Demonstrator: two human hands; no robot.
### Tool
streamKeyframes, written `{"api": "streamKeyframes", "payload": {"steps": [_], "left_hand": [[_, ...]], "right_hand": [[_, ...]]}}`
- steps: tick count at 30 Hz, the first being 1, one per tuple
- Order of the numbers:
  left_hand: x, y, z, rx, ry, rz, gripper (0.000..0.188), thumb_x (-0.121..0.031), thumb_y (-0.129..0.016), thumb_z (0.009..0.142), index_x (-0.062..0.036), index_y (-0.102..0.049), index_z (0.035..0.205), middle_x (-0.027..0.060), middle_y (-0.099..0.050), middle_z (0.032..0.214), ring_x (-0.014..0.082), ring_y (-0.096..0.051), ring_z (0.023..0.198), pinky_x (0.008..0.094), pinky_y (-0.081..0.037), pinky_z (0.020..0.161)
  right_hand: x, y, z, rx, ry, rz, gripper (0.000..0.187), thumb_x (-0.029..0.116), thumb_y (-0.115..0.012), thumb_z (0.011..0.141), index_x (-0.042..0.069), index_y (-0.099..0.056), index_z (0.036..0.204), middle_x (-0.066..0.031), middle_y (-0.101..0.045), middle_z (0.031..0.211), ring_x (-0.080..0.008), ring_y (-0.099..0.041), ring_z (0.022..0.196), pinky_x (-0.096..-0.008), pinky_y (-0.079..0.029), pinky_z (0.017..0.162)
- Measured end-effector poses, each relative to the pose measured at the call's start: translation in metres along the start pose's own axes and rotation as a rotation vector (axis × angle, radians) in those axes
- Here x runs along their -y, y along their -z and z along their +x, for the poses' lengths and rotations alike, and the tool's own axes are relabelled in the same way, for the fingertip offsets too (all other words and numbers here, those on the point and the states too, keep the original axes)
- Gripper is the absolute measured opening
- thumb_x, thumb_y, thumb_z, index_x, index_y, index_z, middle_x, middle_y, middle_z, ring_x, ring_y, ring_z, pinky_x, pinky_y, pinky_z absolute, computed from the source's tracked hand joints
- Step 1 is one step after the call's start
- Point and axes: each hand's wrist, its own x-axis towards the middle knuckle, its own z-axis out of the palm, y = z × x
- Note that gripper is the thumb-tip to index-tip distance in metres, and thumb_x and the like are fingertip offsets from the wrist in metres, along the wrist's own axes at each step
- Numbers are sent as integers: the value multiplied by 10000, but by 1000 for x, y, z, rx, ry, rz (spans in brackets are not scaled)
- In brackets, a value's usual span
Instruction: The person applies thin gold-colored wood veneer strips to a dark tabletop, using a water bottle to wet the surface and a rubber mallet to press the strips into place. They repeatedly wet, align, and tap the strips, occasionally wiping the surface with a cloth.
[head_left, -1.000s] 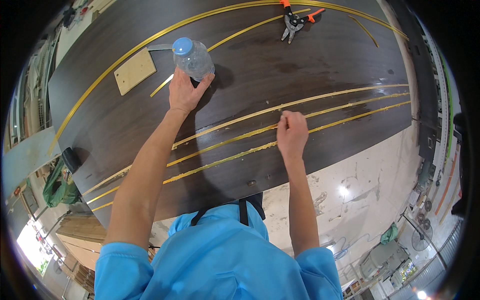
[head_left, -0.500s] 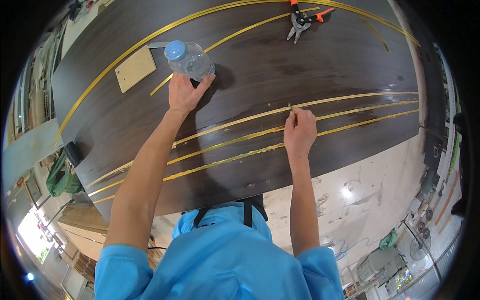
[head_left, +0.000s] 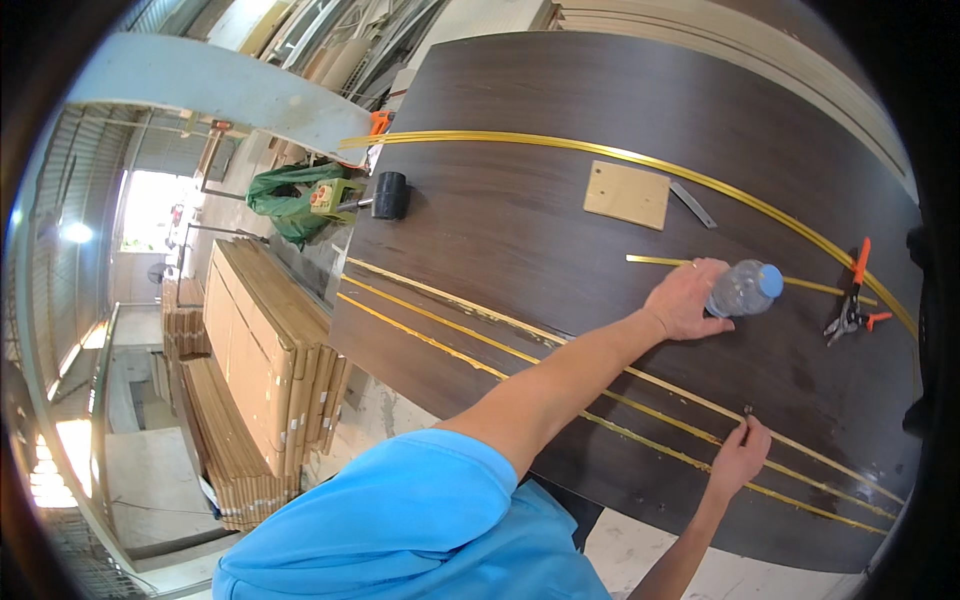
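Note:
A clear plastic bottle (head_left: 738, 290) with a blue cap stands on the dark wood-grain panel (head_left: 480, 210). My left hand (head_left: 690, 300) is wrapped round its lower part, thumb on the near side. Lower down, my right hand (head_left: 741, 455) is closed in a pinch at the uppermost of three gold strips (head_left: 680, 383) set along the panel. A small dark tip (head_left: 748, 410) pokes out past the fingers, too small to name. Ragged yellowish residue lines the strips' edges.
A wooden board (head_left: 627, 195) and a short metal strip (head_left: 693, 205) lie beyond the bottle. Orange-handled snips (head_left: 850, 312) rest at the right, near long loose gold strips (head_left: 560, 148). A black mallet (head_left: 391, 195) sits at the left edge; stacked brown panels (head_left: 255, 350) stand beyond.
My view has swung left, bringing the stacked panels and mallet into fuller sight. Both hands keep their places, the left at the bottle and the right at the upper strip.

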Motion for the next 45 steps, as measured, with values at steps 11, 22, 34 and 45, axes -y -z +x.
{"api": "streamKeyframes", "payload": {"steps": [11, 22, 34, 45], "left_hand": [[50, 101, -97, 139, 18, -221, 740, -262, -820, 873, -75, -482, 1504, 181, -576, 1428, 335, -637, 1286, 464, -517, 1104], [131, 140, -71, -102, 109, 174, 312, -232, -756, 943, -69, -656, 1189, 105, -662, 1056, 271, -671, 943, 406, -547, 843], [130, 128, -63, -140, 141, 310, 258, -298, -723, 979, -118, -659, 1153, 48, -640, 1001, 222, -648, 883, 379, -537, 791], [131, 129, -62, -127, 142, 311, 250, -305, -708, 997, -121, -664, 1161, 49, -625, 977, 214, -631, 851, 374, -525, 767]], "right_hand": [[34, 0, -15, -174, -150, 166, 132, 47, -668, 934, 10, -718, 1051, -159, -692, 985, -351, -654, 905, -430, -524, 827], [32, 9, -45, -200, -435, 142, 210, 76, -690, 957, 25, -724, 1158, -123, -658, 919, -277, -641, 838, -403, -519, 790], [17, 3, -27, -324, -299, -105, 187, 82, -647, 969, 48, -720, 1138, -127, -688, 1053, -361, -629, 1039, -469, -522, 886], [24, 0, -25, -287, -268, -94, 174, 57, -662, 950, 51, -705, 1119, -127, -678, 1021, -361, -628, 994, -467, -523, 890]]}}
